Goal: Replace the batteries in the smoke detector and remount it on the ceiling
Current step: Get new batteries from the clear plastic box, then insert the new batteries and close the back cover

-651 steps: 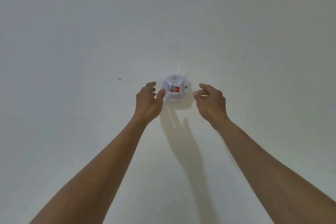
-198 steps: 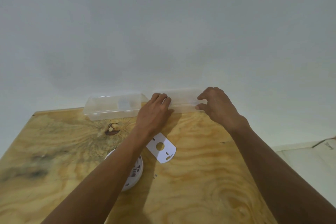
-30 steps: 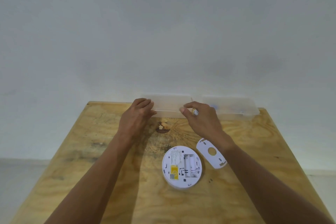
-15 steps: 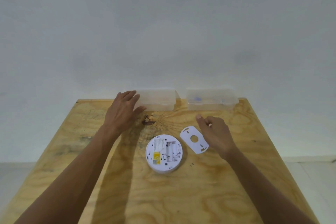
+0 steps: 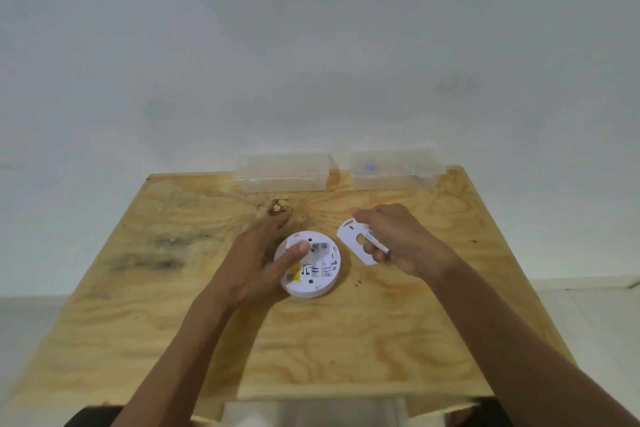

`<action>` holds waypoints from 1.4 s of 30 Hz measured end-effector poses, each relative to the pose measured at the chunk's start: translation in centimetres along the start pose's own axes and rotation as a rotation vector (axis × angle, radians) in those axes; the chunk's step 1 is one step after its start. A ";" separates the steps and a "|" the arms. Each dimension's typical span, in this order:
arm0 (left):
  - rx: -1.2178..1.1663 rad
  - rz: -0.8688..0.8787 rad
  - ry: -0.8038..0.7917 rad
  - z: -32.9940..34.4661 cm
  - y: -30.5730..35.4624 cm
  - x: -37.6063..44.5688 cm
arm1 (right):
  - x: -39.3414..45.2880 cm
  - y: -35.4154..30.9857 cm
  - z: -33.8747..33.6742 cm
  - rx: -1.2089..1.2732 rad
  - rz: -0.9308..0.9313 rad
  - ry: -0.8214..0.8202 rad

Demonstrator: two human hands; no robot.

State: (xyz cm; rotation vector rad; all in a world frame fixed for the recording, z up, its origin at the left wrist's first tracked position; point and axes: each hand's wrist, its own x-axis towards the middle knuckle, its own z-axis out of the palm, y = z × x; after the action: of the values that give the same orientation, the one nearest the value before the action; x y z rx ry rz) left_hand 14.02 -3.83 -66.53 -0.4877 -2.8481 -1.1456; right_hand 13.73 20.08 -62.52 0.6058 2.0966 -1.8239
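The round white smoke detector (image 5: pixel 317 272) lies back-side up in the middle of the plywood table (image 5: pixel 207 322), its battery bay showing. My left hand (image 5: pixel 263 258) rests on its left side with the thumb on the back. The white mounting plate (image 5: pixel 353 239) lies flat to the right of the detector. My right hand (image 5: pixel 394 239) hovers over that plate and holds a small white battery (image 5: pixel 375 242) in its curled fingers.
Two clear plastic boxes stand at the table's far edge against the white wall: the left box (image 5: pixel 282 172) and the right box (image 5: pixel 394 168), which has something blue inside. A dark knot (image 5: pixel 278 210) marks the wood behind the detector.
Both hands have come back from the clear boxes toward me. My left hand now rests on the detector. My right hand now shows a battery in its fingers above the mounting plate.
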 end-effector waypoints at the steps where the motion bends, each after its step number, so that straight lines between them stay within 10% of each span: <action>1: -0.012 -0.010 -0.031 0.2 -0.1 -0.4 | 0.0 -0.3 0.0 0.088 0.043 -0.043; 17: 0.043 0.053 -0.102 0.6 -0.5 -1.4 | -0.8 0.6 1.5 0.450 -0.023 -0.138; 29: 0.049 0.241 -0.005 0.9 -0.2 -1.7 | -1.6 2.0 3.4 0.002 -0.424 0.129; 42: 0.009 0.270 0.065 1.7 -0.9 -1.7 | -1.2 5.5 4.1 -0.511 -1.050 0.066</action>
State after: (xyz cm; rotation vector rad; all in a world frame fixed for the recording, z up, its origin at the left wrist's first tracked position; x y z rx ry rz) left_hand 15.48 -3.76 -68.59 -0.7897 -2.6283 -1.0769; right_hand 17.29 16.52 -67.29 -0.7087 3.0580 -1.4751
